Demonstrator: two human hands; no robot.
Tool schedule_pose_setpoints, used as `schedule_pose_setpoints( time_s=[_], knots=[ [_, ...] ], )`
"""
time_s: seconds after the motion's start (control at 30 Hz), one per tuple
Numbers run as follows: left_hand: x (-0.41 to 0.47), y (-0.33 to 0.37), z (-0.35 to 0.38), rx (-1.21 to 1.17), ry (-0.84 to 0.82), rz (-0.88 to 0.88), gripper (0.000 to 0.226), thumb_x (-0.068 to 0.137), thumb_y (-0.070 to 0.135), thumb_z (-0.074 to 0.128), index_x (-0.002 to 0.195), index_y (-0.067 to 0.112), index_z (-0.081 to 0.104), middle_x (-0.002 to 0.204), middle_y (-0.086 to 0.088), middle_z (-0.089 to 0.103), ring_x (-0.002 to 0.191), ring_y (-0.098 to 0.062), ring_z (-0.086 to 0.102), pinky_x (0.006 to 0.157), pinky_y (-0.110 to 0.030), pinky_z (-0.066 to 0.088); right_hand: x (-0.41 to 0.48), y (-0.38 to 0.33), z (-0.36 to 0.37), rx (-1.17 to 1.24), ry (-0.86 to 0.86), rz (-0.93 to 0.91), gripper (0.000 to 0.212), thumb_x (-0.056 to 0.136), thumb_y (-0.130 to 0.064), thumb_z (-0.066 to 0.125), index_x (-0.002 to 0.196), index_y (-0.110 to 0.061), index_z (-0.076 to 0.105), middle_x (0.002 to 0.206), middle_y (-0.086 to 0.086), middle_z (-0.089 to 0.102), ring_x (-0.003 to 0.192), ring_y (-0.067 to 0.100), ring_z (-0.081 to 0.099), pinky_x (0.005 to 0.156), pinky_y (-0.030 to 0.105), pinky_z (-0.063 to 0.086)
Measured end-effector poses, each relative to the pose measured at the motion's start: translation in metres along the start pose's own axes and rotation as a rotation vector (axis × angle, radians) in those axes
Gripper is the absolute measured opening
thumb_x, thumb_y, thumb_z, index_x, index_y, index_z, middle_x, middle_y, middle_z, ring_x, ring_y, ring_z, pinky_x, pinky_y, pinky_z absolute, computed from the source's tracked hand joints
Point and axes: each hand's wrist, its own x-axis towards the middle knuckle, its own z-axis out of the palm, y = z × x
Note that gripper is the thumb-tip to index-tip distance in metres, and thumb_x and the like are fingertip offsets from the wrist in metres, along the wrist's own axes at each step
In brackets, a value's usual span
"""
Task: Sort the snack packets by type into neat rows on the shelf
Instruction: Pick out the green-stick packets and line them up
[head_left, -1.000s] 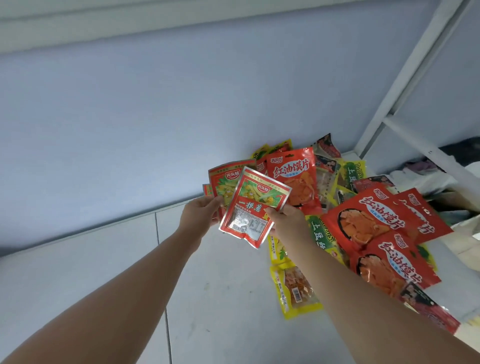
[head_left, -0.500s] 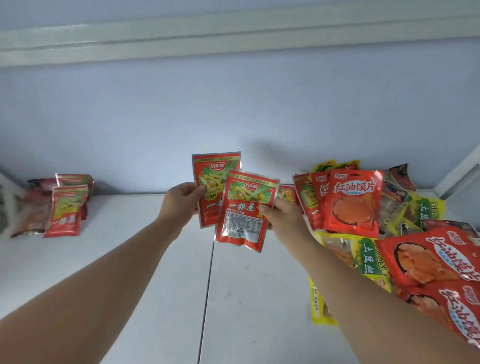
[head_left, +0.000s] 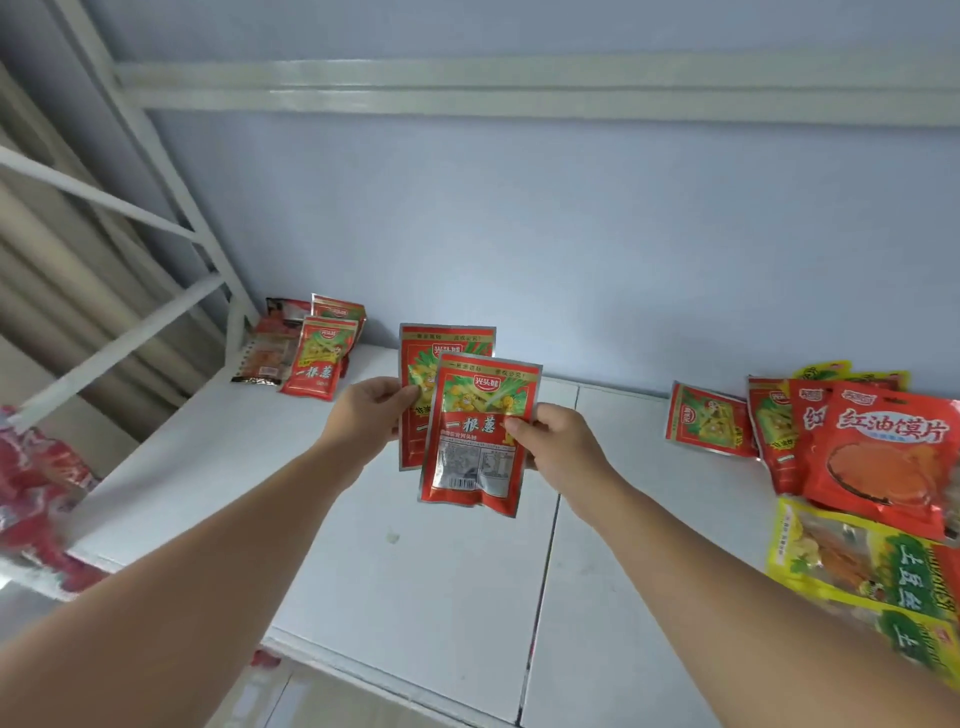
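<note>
I hold two matching red-and-green snack packets above the white shelf (head_left: 218, 457). My left hand (head_left: 370, 415) pinches the rear packet (head_left: 447, 345) by its left edge. My right hand (head_left: 558, 447) grips the front packet (head_left: 475, 431) at its right edge, and it overlaps the rear one. At the shelf's back left, two packets of the same kind (head_left: 321, 358) lean by the wall beside a darker packet (head_left: 265, 358). On the right lies a mixed pile: red-green packets (head_left: 709, 428), large red packets (head_left: 883, 452) and yellow-green packets (head_left: 862, 566).
White frame posts and braces (head_left: 171, 218) rise at the left end of the shelf. A blurred red bundle (head_left: 36, 493) hangs off the left edge. A seam (head_left: 545, 566) splits the shelf boards under my right arm. The blue wall (head_left: 571, 249) closes the back.
My view has swung left, bringing the left-hand group into sight. Both hands carried the two packets leftward, away from the mixed pile, still overlapping.
</note>
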Motion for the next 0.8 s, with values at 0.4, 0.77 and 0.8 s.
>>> schedule_pose_setpoints(
  time_s=[0.4,0.77,0.8],
  knots=[
    [0.002,-0.089,-0.193,-0.094,0.027,-0.085,0.019,0.099,0.028,0.067,0.098,0.009,0.072,0.086,-0.003,0.080,0.074,-0.014,0.077,0.061,-0.022,0.057,-0.009,-0.019,0.202,-0.075,-0.042,0.041,0.010,0.098,-0.030,0.064,0.097,-0.024,0.071,0.093,-0.007,0.077,0.092,0.017,0.073,0.087,0.049,0.060],
    [0.066,-0.095,-0.222,-0.054,0.002,-0.129,0.021,0.101,0.033,0.063,0.100,0.015,0.072,0.088,0.000,0.080,0.080,-0.015,0.078,0.066,-0.024,0.059,0.041,-0.025,0.237,-0.119,-0.047,0.065,0.010,0.098,-0.033,0.064,0.094,-0.028,0.071,0.091,-0.012,0.077,0.089,0.012,0.073,0.084,0.046,0.062],
    [0.074,-0.097,-0.223,-0.049,0.005,-0.142,0.020,0.101,0.033,0.063,0.100,0.015,0.072,0.089,-0.001,0.080,0.082,-0.017,0.078,0.070,-0.028,0.060,0.049,-0.024,0.239,-0.113,-0.060,0.068,0.010,0.098,-0.033,0.064,0.095,-0.028,0.071,0.092,-0.011,0.077,0.090,0.013,0.073,0.084,0.046,0.062]
  ],
)
